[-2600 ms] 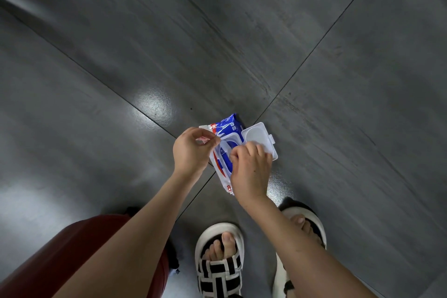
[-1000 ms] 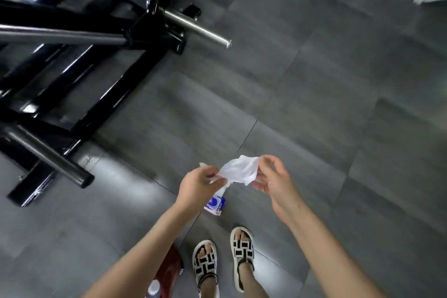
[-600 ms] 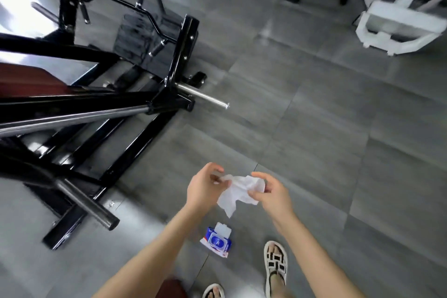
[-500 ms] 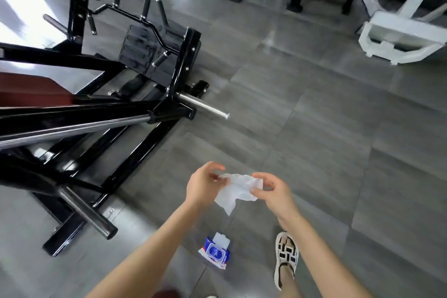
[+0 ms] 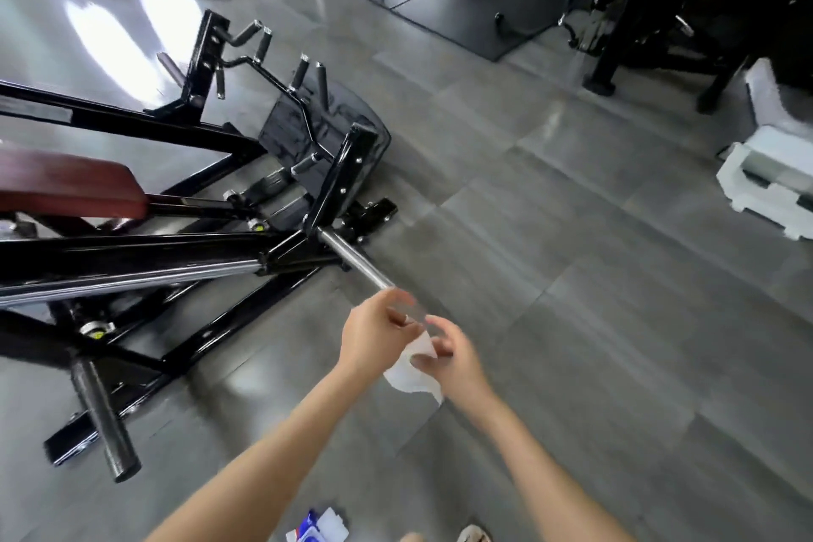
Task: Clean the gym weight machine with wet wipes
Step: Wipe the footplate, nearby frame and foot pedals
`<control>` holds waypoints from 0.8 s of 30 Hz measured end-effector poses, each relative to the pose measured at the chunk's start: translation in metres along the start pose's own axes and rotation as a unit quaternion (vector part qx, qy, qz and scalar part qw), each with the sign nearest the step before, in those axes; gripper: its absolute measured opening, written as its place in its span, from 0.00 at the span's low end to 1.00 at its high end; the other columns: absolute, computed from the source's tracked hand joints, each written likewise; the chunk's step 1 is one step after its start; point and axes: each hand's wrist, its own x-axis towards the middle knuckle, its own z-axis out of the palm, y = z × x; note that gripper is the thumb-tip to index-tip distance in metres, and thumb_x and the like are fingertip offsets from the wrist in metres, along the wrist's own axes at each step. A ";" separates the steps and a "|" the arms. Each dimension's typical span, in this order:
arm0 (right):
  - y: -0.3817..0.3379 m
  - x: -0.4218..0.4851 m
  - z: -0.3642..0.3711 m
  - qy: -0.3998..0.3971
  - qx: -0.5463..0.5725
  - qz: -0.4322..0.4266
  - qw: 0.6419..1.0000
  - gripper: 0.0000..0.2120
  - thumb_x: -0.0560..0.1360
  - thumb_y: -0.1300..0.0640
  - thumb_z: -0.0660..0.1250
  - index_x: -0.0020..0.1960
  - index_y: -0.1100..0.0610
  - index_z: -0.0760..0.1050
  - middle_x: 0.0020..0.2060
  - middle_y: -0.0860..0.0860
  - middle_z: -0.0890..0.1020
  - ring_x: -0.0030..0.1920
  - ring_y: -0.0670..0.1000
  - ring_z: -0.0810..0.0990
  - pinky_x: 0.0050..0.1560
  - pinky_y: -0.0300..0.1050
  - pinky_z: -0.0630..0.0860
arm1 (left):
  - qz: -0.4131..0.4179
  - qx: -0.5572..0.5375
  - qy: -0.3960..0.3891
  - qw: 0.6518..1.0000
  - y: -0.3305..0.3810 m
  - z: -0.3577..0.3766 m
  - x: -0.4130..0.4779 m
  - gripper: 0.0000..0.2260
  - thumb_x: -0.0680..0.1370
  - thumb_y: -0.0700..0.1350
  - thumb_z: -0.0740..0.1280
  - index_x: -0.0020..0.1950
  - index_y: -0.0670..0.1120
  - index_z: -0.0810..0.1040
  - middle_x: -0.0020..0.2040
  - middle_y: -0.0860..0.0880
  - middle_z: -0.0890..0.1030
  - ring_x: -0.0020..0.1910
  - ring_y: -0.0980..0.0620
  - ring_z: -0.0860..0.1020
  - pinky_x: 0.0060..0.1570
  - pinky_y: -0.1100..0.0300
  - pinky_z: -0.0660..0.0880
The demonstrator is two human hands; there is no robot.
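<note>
The left hand (image 5: pixel 374 339) and right hand (image 5: pixel 451 361) both pinch the wet wipe (image 5: pixel 413 376) between them with curled fingers, though blur hides the exact grip. Bunched like this, the wipe would probably touch the chrome bar (image 5: pixel 352 257) with only a small patch and smear rather than clean. It could also tear if the hands pull it apart too hard. The pack of wipes (image 5: pixel 314 530) lies with its lid open on the floor (image 5: pixel 594 321) at six o'clock, so the rest may dry out. The wipe is white, thin and limp, hanging in a crumpled fold. The black weight machine (image 5: pixel 132 251) lies at ten o'clock of the hands, and its bar's tip is just beside the left hand
</note>
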 end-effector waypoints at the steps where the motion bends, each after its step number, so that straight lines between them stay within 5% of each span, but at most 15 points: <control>1: -0.010 0.011 -0.009 0.000 -0.006 -0.002 1.000 0.20 0.71 0.66 0.70 0.56 0.46 0.73 0.51 0.56 0.82 0.51 0.51 0.80 0.52 0.41 0.76 | -0.006 -0.001 0.015 1.000 0.007 0.001 0.014 0.10 0.70 0.43 0.71 0.48 0.54 0.78 0.37 0.56 0.81 0.42 0.56 0.80 0.43 0.58 0.76; 8: -0.088 0.129 -0.073 -0.051 -0.038 -0.014 0.998 0.10 0.72 0.71 0.66 0.47 0.58 0.78 0.38 0.49 0.81 0.32 0.35 0.77 0.36 0.28 0.72 | -0.074 -0.088 0.100 0.988 0.037 0.000 0.145 0.09 0.68 0.46 0.75 0.45 0.53 0.79 0.34 0.56 0.79 0.34 0.57 0.77 0.38 0.61 0.72; 18: -0.201 0.362 -0.142 -0.073 0.104 0.068 0.990 0.04 0.78 0.62 0.62 0.47 0.63 0.74 0.40 0.56 0.81 0.38 0.53 0.79 0.36 0.45 0.77 | -0.068 -0.152 0.058 0.984 0.101 -0.005 0.380 0.05 0.64 0.52 0.73 0.35 0.52 0.82 0.35 0.52 0.83 0.37 0.54 0.79 0.44 0.54 0.76; 24: -0.245 0.506 -0.185 -0.108 0.153 0.096 0.978 0.11 0.79 0.60 0.60 0.56 0.67 0.69 0.50 0.64 0.79 0.43 0.57 0.81 0.34 0.47 0.78 | -0.097 -0.199 0.072 0.973 0.141 0.011 0.512 0.04 0.71 0.43 0.73 0.36 0.50 0.82 0.32 0.56 0.80 0.30 0.63 0.74 0.36 0.67 0.70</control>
